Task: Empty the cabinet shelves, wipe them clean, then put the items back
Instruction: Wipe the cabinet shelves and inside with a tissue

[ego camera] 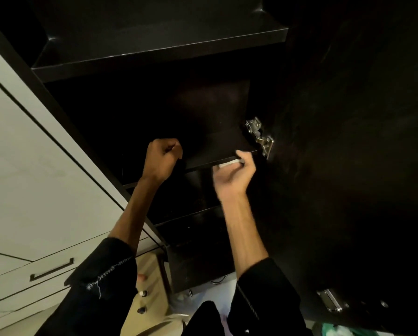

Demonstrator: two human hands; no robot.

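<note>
Cabinet shelves (217, 144): bare. Right hand (234, 173) pinches pale flat item (228, 163) at shelf edge; left hand (163, 157) fisted, holding nothing visible. Step prob. restocking; next: slide item in.

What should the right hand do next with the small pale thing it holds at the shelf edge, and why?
Probably slide the pale flat object onto the middle shelf. The right hand pinches it just under that shelf's front edge, and the visible shelves look bare. The left hand is a closed fist beside it; whether it holds anything is unclear.
</note>
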